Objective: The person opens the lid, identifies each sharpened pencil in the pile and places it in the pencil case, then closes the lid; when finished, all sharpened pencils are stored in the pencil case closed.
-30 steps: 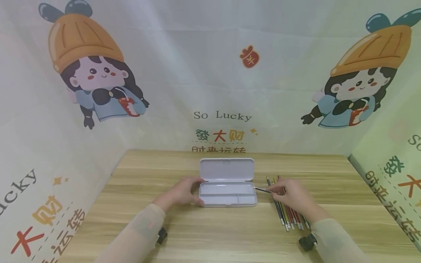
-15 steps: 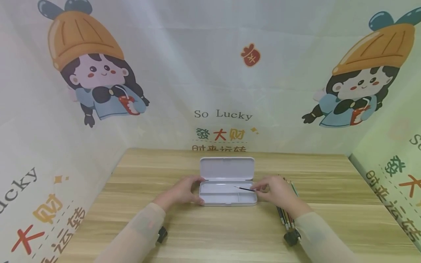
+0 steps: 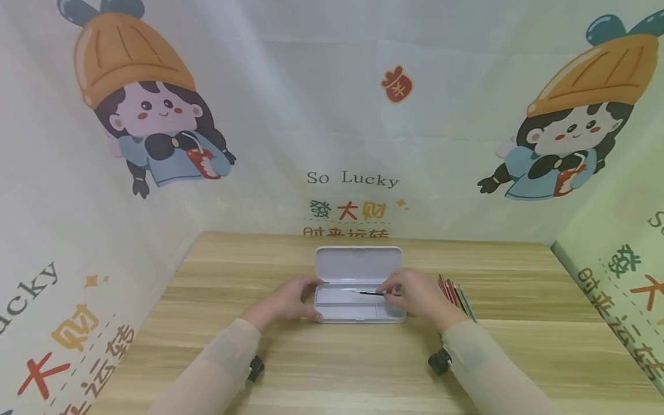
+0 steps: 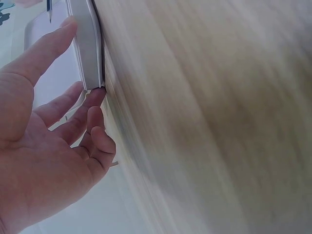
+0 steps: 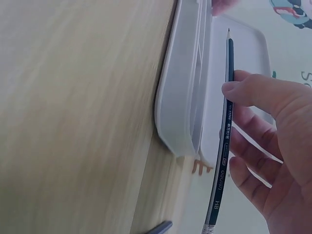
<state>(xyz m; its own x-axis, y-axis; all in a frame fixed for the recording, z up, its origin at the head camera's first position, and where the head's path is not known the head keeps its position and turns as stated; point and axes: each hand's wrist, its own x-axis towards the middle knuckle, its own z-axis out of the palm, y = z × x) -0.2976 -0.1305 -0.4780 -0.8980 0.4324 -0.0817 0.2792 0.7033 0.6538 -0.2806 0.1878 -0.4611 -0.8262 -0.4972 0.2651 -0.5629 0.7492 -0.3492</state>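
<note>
An open white pencil case (image 3: 342, 312) lies on the table, its lid (image 3: 358, 263) raised at the back. A divider parts its tray lengthwise, with a small compartment at front right. My left hand (image 3: 289, 298) grips the case's left end, thumb at the front and fingers at the back; in the left wrist view they touch its wall (image 4: 87, 46). Between thumb and fingers, my right hand (image 3: 415, 291) pinches a dark pencil (image 5: 225, 131) marked HB, sharpened tip pointing left. The pencil is held over the rear compartment. Its eraser end shows in the right wrist view.
Several loose pencils (image 3: 450, 293), red, black and teal, lie right of the case, partly hidden by my right forearm. The wooden table (image 3: 332, 369) meets printed cloth walls at the back and sides. A black wrist camera (image 3: 440, 362) sits at my right wrist.
My right hand has carried the pencil left from the loose pencils to over the case's rear compartment. My left hand stays at the case's left end.
</note>
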